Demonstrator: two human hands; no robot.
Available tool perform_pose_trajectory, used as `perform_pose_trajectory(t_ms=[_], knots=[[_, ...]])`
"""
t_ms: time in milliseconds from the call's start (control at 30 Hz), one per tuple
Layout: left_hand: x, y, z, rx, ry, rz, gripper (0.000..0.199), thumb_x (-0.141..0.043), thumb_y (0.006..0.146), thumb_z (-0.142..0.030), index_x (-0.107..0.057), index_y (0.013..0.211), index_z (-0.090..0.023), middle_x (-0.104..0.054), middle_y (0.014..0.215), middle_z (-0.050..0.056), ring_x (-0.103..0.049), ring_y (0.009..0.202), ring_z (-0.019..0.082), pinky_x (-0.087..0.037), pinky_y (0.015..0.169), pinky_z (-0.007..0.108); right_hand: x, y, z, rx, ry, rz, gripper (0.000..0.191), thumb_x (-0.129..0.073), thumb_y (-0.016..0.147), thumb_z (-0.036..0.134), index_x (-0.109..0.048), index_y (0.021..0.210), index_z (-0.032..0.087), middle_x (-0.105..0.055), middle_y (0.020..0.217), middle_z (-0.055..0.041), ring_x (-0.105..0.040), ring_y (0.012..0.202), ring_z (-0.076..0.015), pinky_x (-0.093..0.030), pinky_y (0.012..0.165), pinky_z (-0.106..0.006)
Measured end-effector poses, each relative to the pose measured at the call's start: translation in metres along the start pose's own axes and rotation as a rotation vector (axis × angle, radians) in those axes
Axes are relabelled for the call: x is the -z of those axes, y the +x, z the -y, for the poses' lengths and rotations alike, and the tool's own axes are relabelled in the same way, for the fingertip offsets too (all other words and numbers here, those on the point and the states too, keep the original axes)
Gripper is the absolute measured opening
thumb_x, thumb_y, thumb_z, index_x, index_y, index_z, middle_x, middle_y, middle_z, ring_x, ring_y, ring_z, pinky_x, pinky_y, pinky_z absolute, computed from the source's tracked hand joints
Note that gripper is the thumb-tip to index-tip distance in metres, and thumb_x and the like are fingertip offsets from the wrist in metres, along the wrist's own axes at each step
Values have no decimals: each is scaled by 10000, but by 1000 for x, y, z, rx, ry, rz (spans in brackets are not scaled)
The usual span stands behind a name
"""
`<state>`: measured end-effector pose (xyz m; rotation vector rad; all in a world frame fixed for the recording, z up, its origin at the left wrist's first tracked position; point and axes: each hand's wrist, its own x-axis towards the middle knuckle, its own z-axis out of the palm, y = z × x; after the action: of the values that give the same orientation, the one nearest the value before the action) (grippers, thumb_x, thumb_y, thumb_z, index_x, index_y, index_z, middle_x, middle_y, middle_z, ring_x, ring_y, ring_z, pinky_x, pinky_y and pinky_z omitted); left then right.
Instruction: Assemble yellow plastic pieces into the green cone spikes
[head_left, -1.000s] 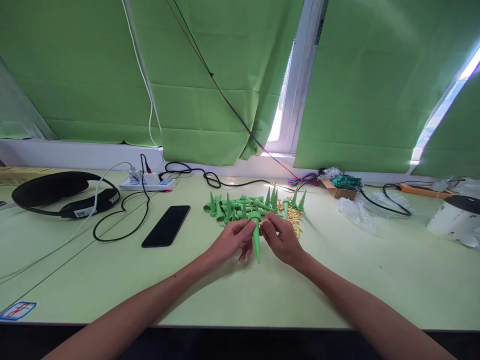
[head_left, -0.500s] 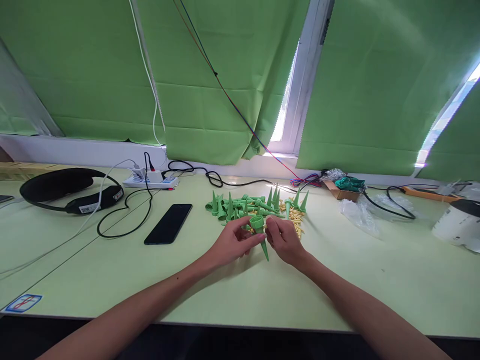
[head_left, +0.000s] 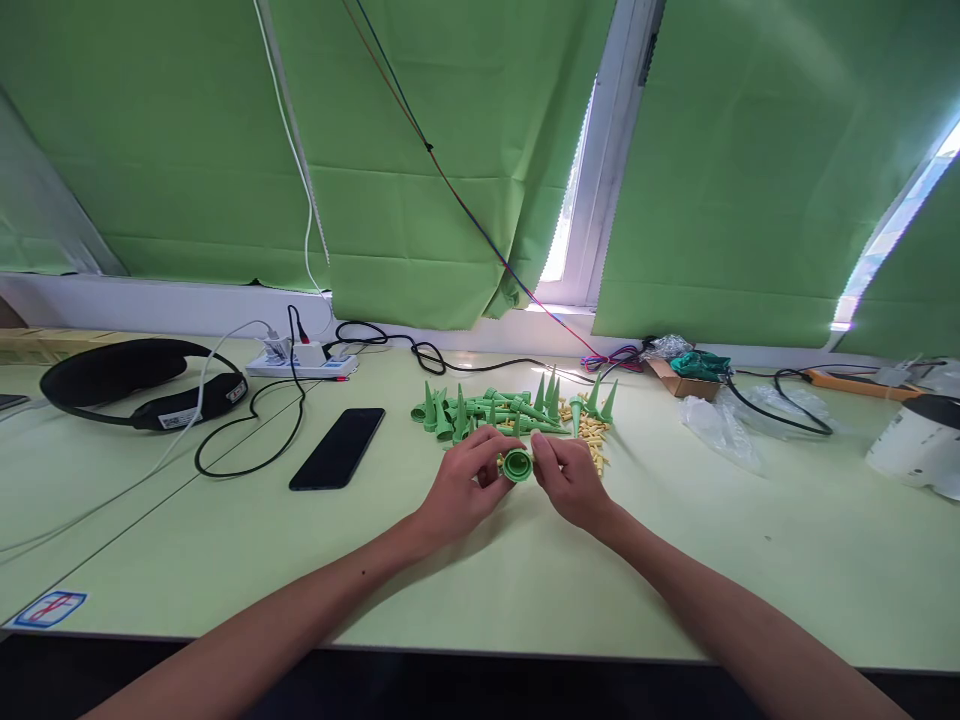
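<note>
My left hand (head_left: 466, 478) pinches a green plastic watering spike (head_left: 517, 465) between thumb and fingers. The spike's round open end faces me, and its tapered tip is hidden behind. My right hand (head_left: 568, 480) is closed at the spike's right side, thumb against forefinger, on a small yellow plastic piece that mostly hides behind the fingertips. Just beyond my hands lies a heap of green spikes (head_left: 510, 405), some standing point up. A pile of small yellow pieces (head_left: 594, 438) lies to the right of that heap.
A black phone (head_left: 337, 449) lies left of my hands, with a black headband-like device (head_left: 142, 385) farther left. Behind are a power strip (head_left: 300, 362) and cables. On the right are a small cardboard box (head_left: 679, 382), plastic bags (head_left: 720, 432) and a white container (head_left: 916, 445).
The green spike has tipped, so its open end now faces me and its point has swung away out of sight. Both hands stay in nearly the same place.
</note>
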<state>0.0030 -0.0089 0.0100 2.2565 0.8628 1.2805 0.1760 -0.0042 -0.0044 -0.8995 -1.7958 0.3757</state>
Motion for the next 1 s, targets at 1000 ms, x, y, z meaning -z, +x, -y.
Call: perform_pose_trajectory(t_ms=[1000], knots=[[3,5,1,361,-344,137,293,-584,905,-471,-490,856,-198,-414,490,-88,-415,385,75,-307,394,203,3,1,5,62,-30,37,384,-374,1007,345,-284,653,226,-335,525,60,-295,490,-107,-258,516,-263]])
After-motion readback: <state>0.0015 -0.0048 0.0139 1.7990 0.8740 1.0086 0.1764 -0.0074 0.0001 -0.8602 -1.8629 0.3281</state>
